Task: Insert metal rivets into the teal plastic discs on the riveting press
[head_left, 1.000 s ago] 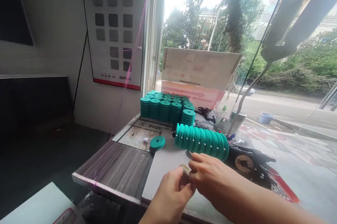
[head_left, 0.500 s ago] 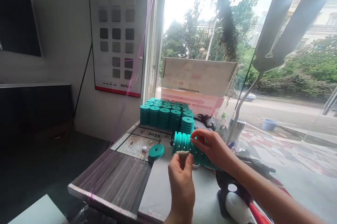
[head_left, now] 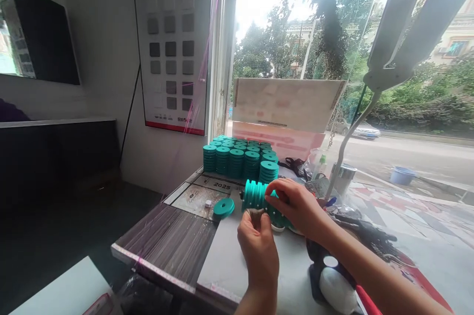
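A row of teal grooved discs (head_left: 253, 195) lies on its side on a dark rod, with small white dots along the discs. My right hand (head_left: 296, 205) reaches over from the right; its thumb and forefinger pinch together against the row, and whatever is between them is too small to make out. Just in front, my left hand (head_left: 259, 248) is closed, its thumb and curled forefinger holding a small grey-brown piece (head_left: 255, 212) whose kind I cannot tell. Left of the row, a loose pair of teal discs (head_left: 223, 207) rests tilted near a tiny white object (head_left: 208, 204).
Several stacks of teal discs (head_left: 237, 162) stand at the table's back by the window. A white board (head_left: 222, 265) lies under my hands. At right are a lamp arm (head_left: 342, 142), a metal can (head_left: 346, 177), dark gloves (head_left: 370, 233) and a white rounded object (head_left: 336, 288).
The view has shifted slightly, so most things appear further right. Both hands stay at the teal row, the right fingertips a little nearer its left end.
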A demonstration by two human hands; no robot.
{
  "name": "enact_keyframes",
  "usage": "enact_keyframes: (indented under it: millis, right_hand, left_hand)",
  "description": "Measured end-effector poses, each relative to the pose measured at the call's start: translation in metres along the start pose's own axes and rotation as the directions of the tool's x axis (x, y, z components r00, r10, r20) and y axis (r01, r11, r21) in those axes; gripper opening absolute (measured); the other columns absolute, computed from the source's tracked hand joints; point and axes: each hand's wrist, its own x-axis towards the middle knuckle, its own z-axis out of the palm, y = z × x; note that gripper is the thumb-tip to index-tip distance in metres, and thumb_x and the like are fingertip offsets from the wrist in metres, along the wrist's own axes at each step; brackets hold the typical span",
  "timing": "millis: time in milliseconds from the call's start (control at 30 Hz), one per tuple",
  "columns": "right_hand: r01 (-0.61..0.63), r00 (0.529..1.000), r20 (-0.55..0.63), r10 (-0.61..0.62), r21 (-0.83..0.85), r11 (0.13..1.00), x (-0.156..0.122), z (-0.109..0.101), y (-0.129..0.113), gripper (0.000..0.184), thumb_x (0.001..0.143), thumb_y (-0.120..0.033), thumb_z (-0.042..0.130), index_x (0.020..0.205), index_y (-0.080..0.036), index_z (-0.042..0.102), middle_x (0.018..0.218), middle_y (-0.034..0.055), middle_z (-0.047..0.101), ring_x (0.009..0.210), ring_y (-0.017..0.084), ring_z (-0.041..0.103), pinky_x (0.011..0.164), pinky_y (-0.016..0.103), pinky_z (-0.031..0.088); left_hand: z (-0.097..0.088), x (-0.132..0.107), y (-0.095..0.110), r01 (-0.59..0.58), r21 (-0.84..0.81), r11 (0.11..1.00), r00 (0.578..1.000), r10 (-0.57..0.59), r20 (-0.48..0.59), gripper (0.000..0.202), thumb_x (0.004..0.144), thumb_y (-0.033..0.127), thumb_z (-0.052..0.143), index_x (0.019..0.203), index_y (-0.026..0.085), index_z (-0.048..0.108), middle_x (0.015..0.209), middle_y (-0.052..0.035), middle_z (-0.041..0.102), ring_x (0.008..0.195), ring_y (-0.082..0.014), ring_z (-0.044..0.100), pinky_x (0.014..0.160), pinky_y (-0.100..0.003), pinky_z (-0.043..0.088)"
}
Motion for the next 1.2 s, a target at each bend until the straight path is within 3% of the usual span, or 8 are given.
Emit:
enact_keyframes:
  millis: [233, 467, 633, 767, 867, 967, 1100, 1200]
  right_hand:
    - [-0.006, 0.998, 0.068, -0.002, 0.123, 0.992, 0.007, -0.009, 0.002, 0.013, 0.079, -0.03, 0.052, 0.077, -0.02, 0.059, 0.064, -0.0019, 0.044, 0.064, 0.015, 0.042, 0.06, 0.027, 0.034]
    - [-0.053, 0.98, -0.178, 0.092, 0.212, 0.976, -0.037, -0.003, -0.022, 0.024, 0.081, -0.038, 0.051, 0.068, -0.021, 0.06, 0.067, 0.0008, 0.057, 0.066, 0.015, 0.051, 0.062, 0.027, 0.041]
    - [-0.063, 0.95, -0.264, 0.169, 0.367, 0.928, -0.063, 0.017, -0.041, 0.019, 0.078, -0.038, 0.056, 0.072, -0.021, 0.064, 0.063, 0.0, 0.059, 0.059, 0.014, 0.055, 0.055, 0.023, 0.044]
    - [-0.038, 0.958, -0.261, 0.119, 0.297, 0.954, -0.061, 0.015, -0.042, 0.021, 0.082, -0.033, 0.053, 0.067, -0.021, 0.062, 0.062, 0.0004, 0.059, 0.058, 0.014, 0.054, 0.053, 0.022, 0.043]
    - [-0.015, 0.985, -0.168, 0.044, 0.167, 0.986, -0.057, 0.002, -0.039, 0.021, 0.084, -0.031, 0.051, 0.068, -0.021, 0.06, 0.064, 0.0, 0.058, 0.06, 0.014, 0.052, 0.054, 0.022, 0.042]
    - [0.084, 0.996, 0.022, -0.084, -0.041, 0.996, -0.052, -0.011, -0.04, 0.022, 0.085, -0.023, 0.049, 0.065, -0.019, 0.056, 0.062, -0.0003, 0.056, 0.061, 0.013, 0.05, 0.056, 0.022, 0.039]
    - [0.351, 0.917, 0.305, -0.258, -0.306, 0.885, -0.038, -0.018, -0.046, 0.023, 0.072, -0.003, 0.052, 0.055, -0.017, 0.047, 0.055, -0.0016, 0.051, 0.054, 0.011, 0.042, 0.055, 0.024, 0.034]
    - [0.491, 0.842, 0.441, -0.309, -0.391, 0.779, -0.028, -0.017, -0.051, 0.02, 0.058, -0.002, 0.055, 0.052, -0.018, 0.044, 0.052, -0.0026, 0.05, 0.05, 0.011, 0.038, 0.052, 0.026, 0.032]
  left_hand:
    - [-0.003, -0.003, -0.006, 0.011, -0.062, 0.998, 0.999, -0.009, 0.033, 0.016, 0.078, 0.031, 0.049, 0.077, 0.015, 0.054, 0.071, -0.0021, 0.057, 0.068, -0.0134, 0.05, 0.068, -0.025, 0.04]
    - [-0.019, -0.023, -0.006, 0.227, -0.37, 0.901, 0.974, -0.219, 0.066, 0.037, 0.063, 0.049, 0.067, 0.064, 0.016, 0.051, 0.048, 0.0077, 0.033, 0.044, -0.0054, 0.028, 0.043, -0.017, 0.024]
    - [-0.019, -0.031, 0.006, 0.27, -0.437, 0.858, 0.963, -0.234, 0.136, 0.038, 0.054, 0.047, 0.075, 0.062, 0.015, 0.055, 0.048, 0.007, 0.033, 0.045, -0.0052, 0.024, 0.043, -0.018, 0.024]
    - [-0.024, -0.029, 0.013, 0.266, -0.36, 0.894, 0.955, -0.194, 0.223, 0.036, 0.057, 0.047, 0.073, 0.065, 0.015, 0.059, 0.051, 0.0048, 0.041, 0.046, -0.0059, 0.022, 0.045, -0.019, 0.024]
    - [-0.035, -0.022, 0.018, 0.235, -0.226, 0.945, 0.929, -0.15, 0.339, 0.034, 0.062, 0.045, 0.069, 0.075, 0.014, 0.062, 0.056, 0.0019, 0.047, 0.049, -0.0081, 0.032, 0.049, -0.02, 0.028]
    - [-0.048, -0.012, 0.023, 0.186, -0.049, 0.981, 0.871, -0.142, 0.47, 0.03, 0.066, 0.043, 0.065, 0.072, 0.014, 0.062, 0.059, -0.0002, 0.051, 0.054, -0.0108, 0.039, 0.053, -0.021, 0.031]
    - [-0.058, -0.005, 0.029, 0.099, 0.163, 0.982, 0.836, -0.171, 0.522, 0.021, 0.065, 0.034, 0.065, 0.06, 0.015, 0.059, 0.052, 0.0028, 0.043, 0.051, -0.0104, 0.034, 0.049, -0.021, 0.028]
    - [-0.059, -0.003, 0.031, 0.097, 0.194, 0.976, 0.824, -0.188, 0.534, 0.015, 0.064, 0.026, 0.065, 0.057, 0.015, 0.057, 0.049, 0.0041, 0.039, 0.05, -0.0099, 0.031, 0.048, -0.021, 0.027]
